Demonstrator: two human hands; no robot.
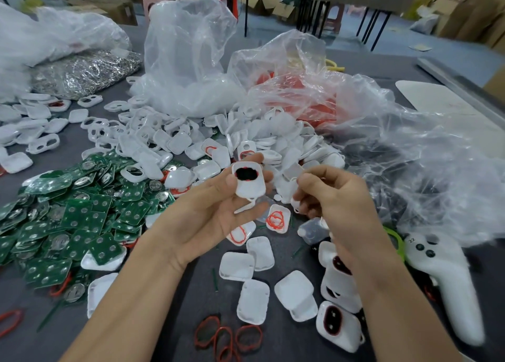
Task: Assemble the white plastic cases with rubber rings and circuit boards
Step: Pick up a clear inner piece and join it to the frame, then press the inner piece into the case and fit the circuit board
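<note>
My left hand (218,211) holds a white plastic case (249,181) upright between thumb and fingers; its oval window shows dark with a red ring edge. My right hand (333,197) hovers just right of it, fingers curled around a small white piece (295,203) that is mostly hidden. Green circuit boards (68,217) lie heaped at the left. Loose red rubber rings (229,337) lie near the table's front edge. Assembled cases (338,326) sit under my right forearm. A large pile of white case halves (218,140) lies behind my hands.
Clear plastic bags (188,61) stand at the back, one holding red rings (295,88). A bag of metal clips (87,72) lies at the back left. A white handheld controller (442,277) rests at the right. Single white shells (254,301) are scattered on the grey table (273,348).
</note>
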